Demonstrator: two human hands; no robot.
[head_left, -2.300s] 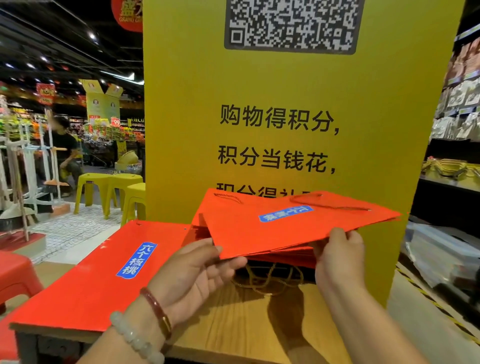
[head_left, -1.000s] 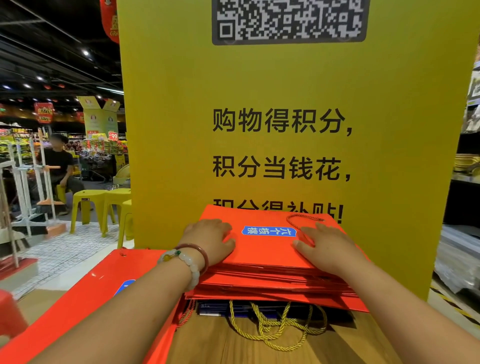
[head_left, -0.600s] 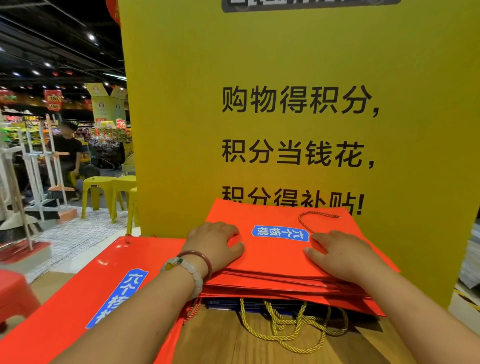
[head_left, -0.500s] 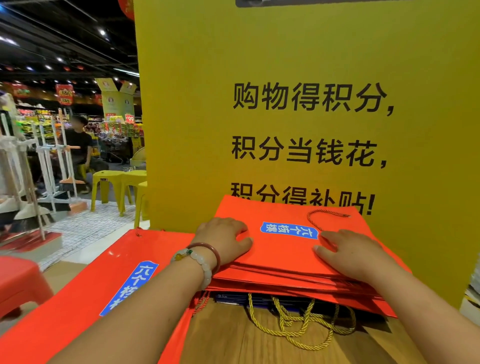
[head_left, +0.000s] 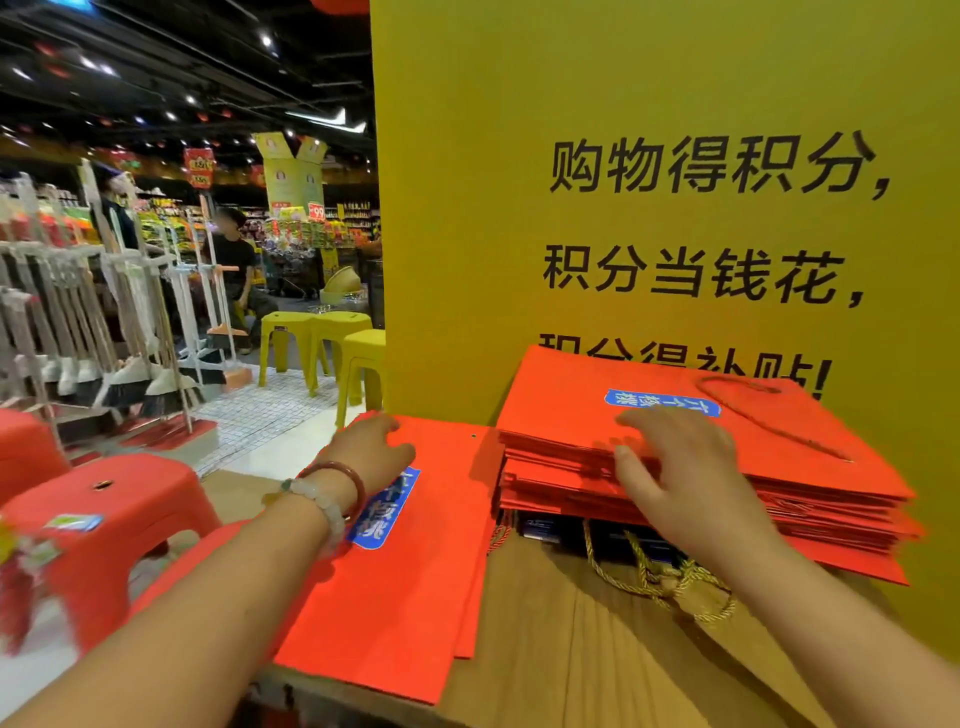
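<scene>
Two hands, both released. Left hand (head_left: 371, 452) palm down on flat red bags (head_left: 405, 597), lower centre. Right hand (head_left: 675, 467) spread over one stack of red bags (head_left: 566, 410), centre right, thumb at front edge. Three yellow stools (head_left: 317, 332) mid-left.

The left hand (head_left: 371, 452) is laid on a flat red bag (head_left: 405, 597); the right hand (head_left: 680, 467) is spread on a stack (head_left: 571, 415) of bags. Gold cords (head_left: 665, 577) are seen below the right fingers (head_left: 641, 417), a yellow sign (head_left: 519, 208) beyond them.

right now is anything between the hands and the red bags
Nothing visible does. The left hand lies directly on the flat bag, and the right hand rests on the stack, touching its top bag.
</scene>
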